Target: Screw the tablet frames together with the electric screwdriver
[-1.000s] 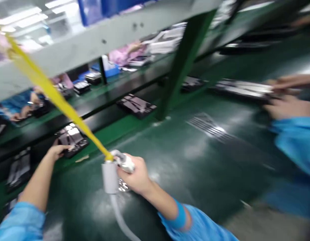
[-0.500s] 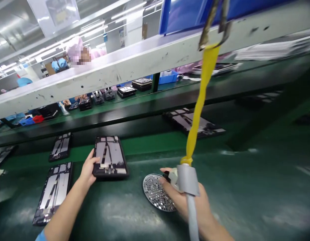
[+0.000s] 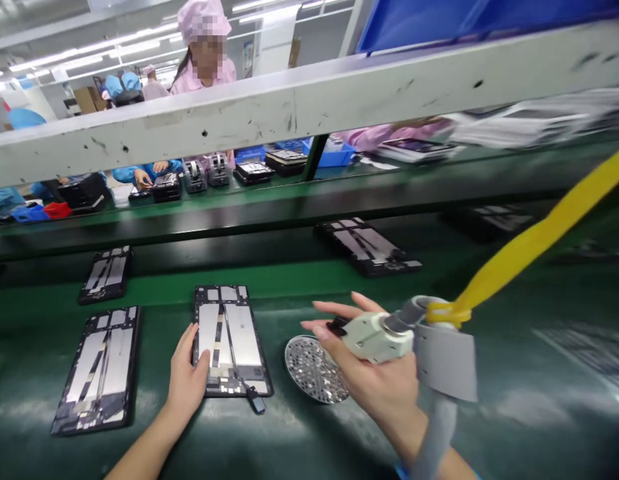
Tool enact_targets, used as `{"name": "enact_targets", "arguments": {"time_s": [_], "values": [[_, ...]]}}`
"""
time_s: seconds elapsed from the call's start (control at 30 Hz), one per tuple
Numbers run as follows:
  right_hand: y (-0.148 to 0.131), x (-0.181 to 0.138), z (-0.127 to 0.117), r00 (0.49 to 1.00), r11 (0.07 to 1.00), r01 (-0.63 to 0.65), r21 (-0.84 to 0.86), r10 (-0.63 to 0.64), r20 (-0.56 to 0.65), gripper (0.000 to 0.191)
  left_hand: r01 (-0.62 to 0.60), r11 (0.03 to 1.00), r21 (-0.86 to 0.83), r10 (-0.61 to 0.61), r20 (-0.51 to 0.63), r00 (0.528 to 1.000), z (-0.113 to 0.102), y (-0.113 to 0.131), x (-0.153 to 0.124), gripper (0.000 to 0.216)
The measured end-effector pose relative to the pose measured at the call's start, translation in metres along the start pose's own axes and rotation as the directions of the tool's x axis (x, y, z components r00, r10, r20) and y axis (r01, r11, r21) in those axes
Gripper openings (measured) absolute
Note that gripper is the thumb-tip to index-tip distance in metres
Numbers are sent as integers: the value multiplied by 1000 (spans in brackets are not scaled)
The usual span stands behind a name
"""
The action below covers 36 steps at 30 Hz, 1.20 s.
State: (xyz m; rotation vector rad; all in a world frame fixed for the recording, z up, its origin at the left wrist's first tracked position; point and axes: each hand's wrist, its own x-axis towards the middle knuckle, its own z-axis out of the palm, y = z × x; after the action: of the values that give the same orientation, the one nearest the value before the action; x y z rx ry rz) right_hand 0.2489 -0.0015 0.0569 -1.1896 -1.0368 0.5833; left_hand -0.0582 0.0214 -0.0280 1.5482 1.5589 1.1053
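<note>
An opened tablet (image 3: 242, 327) with its metal plates and ribbon cables exposed lies on the green bench. My left hand (image 3: 187, 373) grips its left edge, thumb on top and fingers along the side. A small dark connector piece (image 3: 256, 400) sticks out past its lower edge. To the right, a pale green electric screwdriver (image 3: 377, 337) lies across my right hand (image 3: 374, 383), held with the thumb while some fingers stretch out. Its grey cable runs downward and a yellow strap (image 3: 534, 247) is tied to it. Partly behind this hand is a round dish (image 3: 309, 367) of small screws.
Two more opened tablets, one near (image 3: 100, 373) and one farther (image 3: 107, 275), lie at left. Another tablet (image 3: 367, 245) lies under the shelf. A white rail (image 3: 269, 110) crosses above. Co-workers, stacked tablets (image 3: 287, 160) and a blue bin (image 3: 334, 153) are beyond.
The tablet in my left hand, earlier raised and tilted, now lies lower on the bench, with the connector piece showing. The screwdriver has tipped over to the right, and its strap now slants.
</note>
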Motion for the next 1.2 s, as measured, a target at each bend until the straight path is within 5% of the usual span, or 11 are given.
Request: {"name": "enact_targets", "arguments": {"time_s": [0.13,0.3,0.5,0.67,0.83,1.07,1.2], "values": [[3,4,15,998,995,9,96,-4,-58,66,-149,947,284,95,197,976,-12,-7,-7,66],[22,4,21,997,986,-17,167,31,-77,61,-392,762,515,206,380,902,-23,-29,-22,121],[26,5,19,992,977,-24,210,49,-115,57,-574,580,578,426,386,818,-14,-29,-23,99],[24,10,13,976,976,98,196,-55,-213,51,-604,656,453,443,417,794,-20,-7,-10,75],[28,13,9,974,987,131,95,-111,-199,52,-596,722,352,518,296,803,-18,4,-2,48],[36,11,14,966,991,132,-5,-130,-224,59,-519,778,353,453,256,854,-14,15,-7,43],[45,13,17,965,992,123,-33,-128,-228,57,-582,720,379,498,303,813,-14,22,-7,46]]}}
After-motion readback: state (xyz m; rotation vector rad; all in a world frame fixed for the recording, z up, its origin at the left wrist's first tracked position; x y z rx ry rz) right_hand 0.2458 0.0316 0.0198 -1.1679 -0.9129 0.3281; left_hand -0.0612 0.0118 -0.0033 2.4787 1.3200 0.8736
